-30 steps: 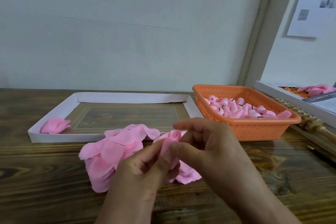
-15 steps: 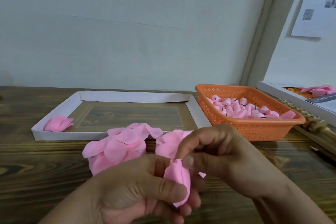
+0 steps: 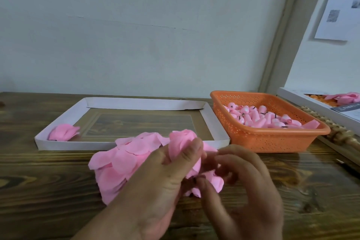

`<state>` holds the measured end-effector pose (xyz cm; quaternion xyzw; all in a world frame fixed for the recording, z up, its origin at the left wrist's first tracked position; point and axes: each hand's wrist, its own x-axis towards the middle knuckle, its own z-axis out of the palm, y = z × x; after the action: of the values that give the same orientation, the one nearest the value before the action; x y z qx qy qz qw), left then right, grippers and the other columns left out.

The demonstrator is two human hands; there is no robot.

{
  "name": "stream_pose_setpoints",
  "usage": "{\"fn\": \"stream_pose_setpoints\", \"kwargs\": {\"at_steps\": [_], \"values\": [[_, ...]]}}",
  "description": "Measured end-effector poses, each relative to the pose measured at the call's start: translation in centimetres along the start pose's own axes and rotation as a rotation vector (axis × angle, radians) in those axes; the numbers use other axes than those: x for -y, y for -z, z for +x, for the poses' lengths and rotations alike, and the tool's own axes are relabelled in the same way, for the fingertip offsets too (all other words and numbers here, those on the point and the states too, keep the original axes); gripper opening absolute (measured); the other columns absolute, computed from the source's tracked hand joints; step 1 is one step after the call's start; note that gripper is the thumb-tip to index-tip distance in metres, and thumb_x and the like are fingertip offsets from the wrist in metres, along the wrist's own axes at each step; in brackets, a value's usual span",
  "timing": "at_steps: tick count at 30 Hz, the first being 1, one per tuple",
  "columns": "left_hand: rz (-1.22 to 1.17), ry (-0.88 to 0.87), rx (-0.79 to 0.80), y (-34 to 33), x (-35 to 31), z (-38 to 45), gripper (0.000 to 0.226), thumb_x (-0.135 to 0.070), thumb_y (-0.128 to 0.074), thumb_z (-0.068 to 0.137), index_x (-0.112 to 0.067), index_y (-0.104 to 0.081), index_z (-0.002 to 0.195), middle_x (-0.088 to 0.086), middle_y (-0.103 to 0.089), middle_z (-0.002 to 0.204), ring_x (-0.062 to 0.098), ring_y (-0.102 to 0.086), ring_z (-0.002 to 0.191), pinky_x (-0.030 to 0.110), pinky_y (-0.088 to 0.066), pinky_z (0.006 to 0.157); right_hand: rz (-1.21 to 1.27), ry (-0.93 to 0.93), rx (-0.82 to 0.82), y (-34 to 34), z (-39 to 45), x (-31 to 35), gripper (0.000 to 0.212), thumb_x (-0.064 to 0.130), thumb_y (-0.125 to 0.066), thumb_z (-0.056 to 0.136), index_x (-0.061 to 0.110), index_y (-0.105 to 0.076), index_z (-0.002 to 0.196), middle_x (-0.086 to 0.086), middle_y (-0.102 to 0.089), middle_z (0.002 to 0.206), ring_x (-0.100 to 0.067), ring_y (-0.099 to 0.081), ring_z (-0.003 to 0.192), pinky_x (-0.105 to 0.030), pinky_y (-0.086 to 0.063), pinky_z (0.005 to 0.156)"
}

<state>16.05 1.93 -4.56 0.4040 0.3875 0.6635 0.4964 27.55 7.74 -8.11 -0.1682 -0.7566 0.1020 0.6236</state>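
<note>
My left hand grips a pink fabric flower and holds it upright just above the table. My right hand is blurred; its curled fingers and thumb pinch the flower's lower petals from the right. A pile of loose pink petals lies on the wooden table behind and left of my hands. One finished pink flower sits in the left corner of a shallow white cardboard tray.
An orange perforated basket with several pink buds stands at the right of the tray. Further right are a white box holding pink flowers and a beaded wooden rod. A wall runs behind the table.
My left hand has turned and raised the flower from low in front of me up over the petal pile. My right hand has dropped from the flower's top to its lower side.
</note>
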Motion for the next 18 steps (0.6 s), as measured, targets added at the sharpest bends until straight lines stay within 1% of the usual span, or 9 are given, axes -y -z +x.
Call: {"fn": "stream_pose_setpoints", "kwargs": {"at_steps": [2, 4, 5, 8, 10, 12, 14, 15, 18], "values": [[-0.060, -0.030, -0.072, -0.8, 0.1, -0.1, 0.032, -0.035, -0.068, 0.085, -0.008, -0.068, 0.067, 0.028, -0.064, 0.085, 0.035, -0.059, 0.078, 0.039, -0.051, 0.068, -0.081, 0.028, -0.023, -0.8, -0.4, 0.1, 0.028, 0.028, -0.066, 0.074, 0.009, -0.065, 0.094, 0.000, -0.065, 0.097, -0.012, -0.063, 0.084, -0.017, -0.049, 0.074], [-0.136, 0.018, -0.164, -1.3, 0.4, 0.0, 0.036, -0.036, -0.070, 0.070, 0.000, -0.073, 0.078, 0.030, -0.068, 0.096, 0.035, -0.063, 0.079, 0.039, -0.055, 0.070, -0.137, 0.042, -0.040, -1.6, -0.5, 0.5, 0.030, 0.037, -0.056, 0.085, 0.015, -0.057, 0.105, 0.008, -0.063, 0.099, -0.005, -0.059, 0.086, -0.009, -0.042, 0.083], [-0.155, 0.029, -0.186, -1.5, 0.5, -0.1, 0.039, -0.038, -0.068, 0.060, -0.003, -0.075, 0.077, 0.028, -0.069, 0.097, 0.034, -0.063, 0.080, 0.039, -0.051, 0.072, -0.157, 0.044, -0.063, -1.9, -0.6, 0.6, 0.029, 0.039, -0.053, 0.087, 0.017, -0.056, 0.106, 0.009, -0.064, 0.096, -0.003, -0.057, 0.084, -0.005, -0.038, 0.084], [-0.173, 0.020, -0.191, -2.0, 0.7, -0.3, 0.031, -0.040, -0.067, 0.054, -0.013, -0.076, 0.068, 0.015, -0.074, 0.089, 0.026, -0.069, 0.079, 0.034, -0.054, 0.070, -0.189, 0.056, -0.127, -2.5, -0.9, 0.7, 0.026, 0.030, -0.064, 0.078, 0.017, -0.060, 0.100, 0.003, -0.069, 0.085, -0.005, -0.058, 0.078, -0.007, -0.039, 0.077], [-0.185, 0.019, -0.184, -2.0, 0.8, -0.4, 0.028, -0.037, -0.075, 0.056, -0.012, -0.077, 0.070, 0.014, -0.074, 0.093, 0.026, -0.071, 0.085, 0.035, -0.057, 0.075, -0.223, 0.069, -0.148, -2.5, -0.8, 0.6, 0.023, 0.025, -0.067, 0.074, 0.012, -0.069, 0.093, 0.000, -0.070, 0.082, -0.007, -0.058, 0.073, -0.011, -0.042, 0.071], [-0.196, 0.028, -0.155, -1.8, 1.0, -0.4, 0.037, -0.038, -0.085, 0.057, -0.009, -0.077, 0.077, 0.014, -0.072, 0.096, 0.032, -0.068, 0.092, 0.042, -0.053, 0.085, -0.191, 0.066, -0.151, -2.4, -0.7, 0.7, 0.019, 0.022, -0.068, 0.074, 0.009, -0.072, 0.087, 0.001, -0.071, 0.081, -0.005, -0.060, 0.072, -0.011, -0.045, 0.067], [-0.165, 0.032, -0.134, -1.4, 1.1, -0.4, 0.043, -0.039, -0.079, 0.049, -0.009, -0.077, 0.080, 0.015, -0.072, 0.095, 0.037, -0.067, 0.098, 0.046, -0.050, 0.093, -0.030, 0.003, -0.115, -2.3, -0.5, 1.2, 0.017, 0.020, -0.069, 0.072, 0.017, -0.070, 0.089, 0.012, -0.069, 0.081, 0.004, -0.061, 0.071, -0.006, -0.044, 0.069], [-0.145, 0.020, -0.121, -1.2, 1.1, -0.4, 0.041, -0.040, -0.080, 0.047, -0.012, -0.078, 0.078, 0.013, -0.073, 0.096, 0.034, -0.068, 0.099, 0.044, -0.054, 0.089, 0.086, -0.071, -0.085, -2.2, -0.5, 1.5, 0.019, 0.021, -0.070, 0.070, 0.022, -0.069, 0.089, 0.016, -0.066, 0.077, 0.007, -0.060, 0.067, -0.006, -0.044, 0.066], [-0.107, 0.004, -0.055, -0.7, 0.8, -0.4, 0.050, -0.043, -0.093, 0.033, -0.015, -0.075, 0.070, 0.010, -0.074, 0.102, 0.027, -0.069, 0.098, 0.045, -0.053, 0.087, 0.605, -0.437, 0.015, -1.9, -0.5, 2.4, 0.033, 0.034, -0.083, 0.057, 0.026, -0.073, 0.088, 0.000, -0.067, 0.064, -0.005, -0.057, 0.054, -0.016, -0.046, 0.054]]}}
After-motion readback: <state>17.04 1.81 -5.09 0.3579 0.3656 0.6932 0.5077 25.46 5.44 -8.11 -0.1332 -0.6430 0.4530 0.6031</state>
